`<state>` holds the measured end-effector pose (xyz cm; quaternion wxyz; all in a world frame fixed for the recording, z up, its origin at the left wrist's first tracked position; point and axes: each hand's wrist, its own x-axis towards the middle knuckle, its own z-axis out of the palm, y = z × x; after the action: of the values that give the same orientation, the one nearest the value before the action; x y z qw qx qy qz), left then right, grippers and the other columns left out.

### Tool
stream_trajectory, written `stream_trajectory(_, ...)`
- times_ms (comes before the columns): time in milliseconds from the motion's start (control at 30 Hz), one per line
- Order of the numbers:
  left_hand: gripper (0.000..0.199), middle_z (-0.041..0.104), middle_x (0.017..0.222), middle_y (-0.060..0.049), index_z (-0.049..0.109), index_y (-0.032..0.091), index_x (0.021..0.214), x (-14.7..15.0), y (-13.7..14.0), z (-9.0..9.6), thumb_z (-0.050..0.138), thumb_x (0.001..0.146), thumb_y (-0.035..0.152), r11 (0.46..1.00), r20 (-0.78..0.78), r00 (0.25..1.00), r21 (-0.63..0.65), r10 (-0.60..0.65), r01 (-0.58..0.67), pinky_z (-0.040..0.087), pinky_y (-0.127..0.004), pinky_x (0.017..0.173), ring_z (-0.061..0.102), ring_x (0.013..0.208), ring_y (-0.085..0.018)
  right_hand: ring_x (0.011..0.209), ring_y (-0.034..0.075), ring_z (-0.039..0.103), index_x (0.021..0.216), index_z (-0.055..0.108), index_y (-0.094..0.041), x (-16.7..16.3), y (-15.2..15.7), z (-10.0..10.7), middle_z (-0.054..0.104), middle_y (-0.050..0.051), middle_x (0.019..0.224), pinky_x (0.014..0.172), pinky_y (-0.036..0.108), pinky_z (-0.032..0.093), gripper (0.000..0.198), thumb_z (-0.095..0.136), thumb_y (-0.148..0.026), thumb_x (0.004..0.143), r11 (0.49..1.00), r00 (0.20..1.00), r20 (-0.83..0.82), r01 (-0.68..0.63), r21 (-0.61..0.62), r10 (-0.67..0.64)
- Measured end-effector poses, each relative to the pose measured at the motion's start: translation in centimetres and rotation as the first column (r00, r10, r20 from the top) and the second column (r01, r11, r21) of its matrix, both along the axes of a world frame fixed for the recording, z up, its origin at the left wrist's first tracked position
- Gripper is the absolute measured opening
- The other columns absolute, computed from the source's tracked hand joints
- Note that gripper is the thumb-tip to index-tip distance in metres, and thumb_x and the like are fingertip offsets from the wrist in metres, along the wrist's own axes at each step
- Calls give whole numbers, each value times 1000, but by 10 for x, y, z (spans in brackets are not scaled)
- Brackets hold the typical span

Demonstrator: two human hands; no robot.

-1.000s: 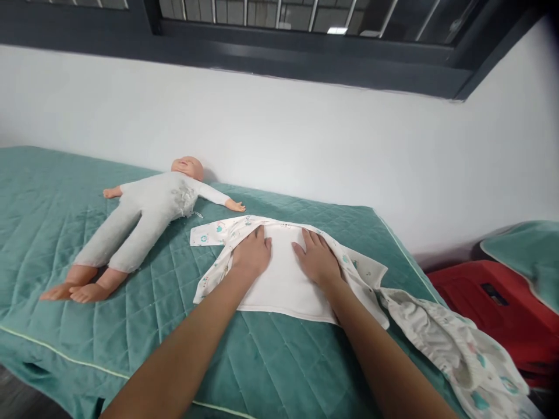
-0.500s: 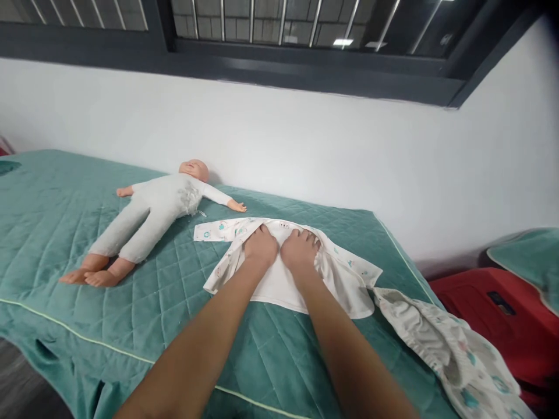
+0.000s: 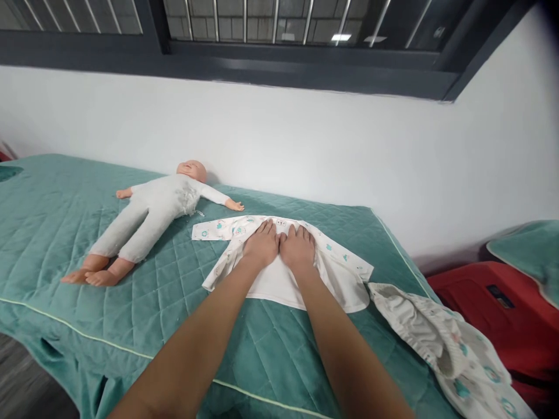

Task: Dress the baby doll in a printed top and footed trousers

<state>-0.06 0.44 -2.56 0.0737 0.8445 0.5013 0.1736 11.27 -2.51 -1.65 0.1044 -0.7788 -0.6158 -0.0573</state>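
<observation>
As is shown in the head view, the shirt (image 3: 273, 282) is spread near the right edge of the bed (image 3: 174, 279), touched by the left hand (image 3: 261, 244) and right hand (image 3: 298, 247), both laid flat, unclenched; trousers (image 3: 402, 311) are laid at that edge.
</observation>
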Motion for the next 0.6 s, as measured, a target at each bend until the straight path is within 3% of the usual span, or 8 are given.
stream_trajectory(167, 60, 30, 158, -16, 38, 1, 146, 0, 4, -1, 18, 100, 34, 999, -15, 1000, -39, -7, 7, 23, -41, 121, 22, 149, -24, 137, 35, 38, 147, 35, -3, 8, 7, -2, 39, 25, 150, 111, 45, 26, 59, 27, -39, 100, 996, 998, 29, -62, -65, 64)
stream_trajectory(300, 59, 28, 158, -16, 36, 4, 147, -2, 6, 1, 24, 98, 35, 998, -16, 1000, -63, -21, 20, 23, -42, 121, 20, 149, -25, 132, 32, 43, 137, 48, -6, 10, 2, 6, 47, 24, 143, 108, 43, 29, 52, 30, -36, 100, 992, 991, 64, -119, -33, 121)
stream_trajectory(433, 60, 26, 160, -13, 36, 8, 148, -3, 3, 3, 26, 98, 40, 997, -8, 1000, -79, -13, 13, 23, -43, 121, 20, 149, -25, 128, 29, 45, 125, 57, -12, 6, -15, 17, 54, 20, 138, 109, 42, 28, 38, 33, -25, 98, 977, 970, 122, -214, 14, 210)
stream_trajectory(600, 60, 24, 161, -10, 37, 11, 148, -2, -1, 6, 24, 98, 41, 995, -4, 1000, -95, 10, -10, 22, -43, 121, 19, 150, -25, 136, 28, 37, 130, 54, -17, 26, -38, 31, 47, 15, 147, 112, 44, 21, 43, 38, -8, 91, 947, 920, 266, -315, 67, 287)
